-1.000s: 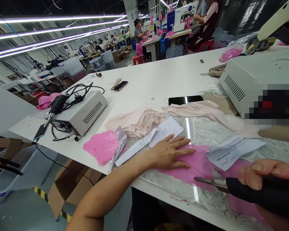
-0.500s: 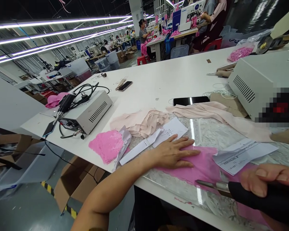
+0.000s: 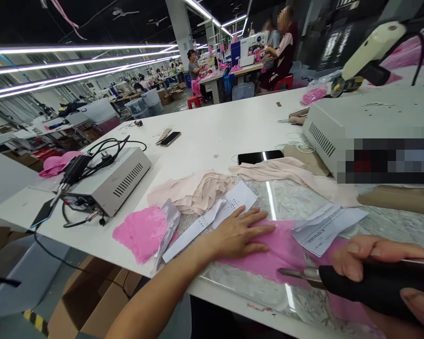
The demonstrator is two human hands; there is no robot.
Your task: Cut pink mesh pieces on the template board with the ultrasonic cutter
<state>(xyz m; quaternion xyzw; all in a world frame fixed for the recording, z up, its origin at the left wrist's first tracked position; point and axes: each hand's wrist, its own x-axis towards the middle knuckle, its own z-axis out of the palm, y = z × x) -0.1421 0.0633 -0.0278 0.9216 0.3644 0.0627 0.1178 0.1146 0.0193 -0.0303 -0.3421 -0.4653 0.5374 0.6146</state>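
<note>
My left hand (image 3: 242,233) lies flat with fingers spread on a pink piece of cloth (image 3: 265,261), holding it against the clear-covered table surface. On the right, my right hand (image 3: 378,263) is wrapped round the black handle of a fabric cutter (image 3: 360,285). The cutter's pointed metal tip is at the near edge of the pink cloth, right of my left hand. Whether it touches the cloth I cannot tell. A printed paper sheet (image 3: 327,230) lies over part of the cloth. White paper strips (image 3: 194,235) and a pink lacy piece (image 3: 141,233) lie left of my left hand.
Beige cloth pieces (image 3: 194,188) lie beyond my left hand. A grey control box (image 3: 116,181) with a corded handpiece stands on the left, a larger one (image 3: 371,117) on the right. Phones (image 3: 259,157) rest on the white table (image 3: 212,132). Co-workers sit at sewing machines behind.
The view has turned to the right and tilted up, so the scene sits further left. My left hand stays flat on the pink cloth; the cutter remains in my right hand near its edge.
</note>
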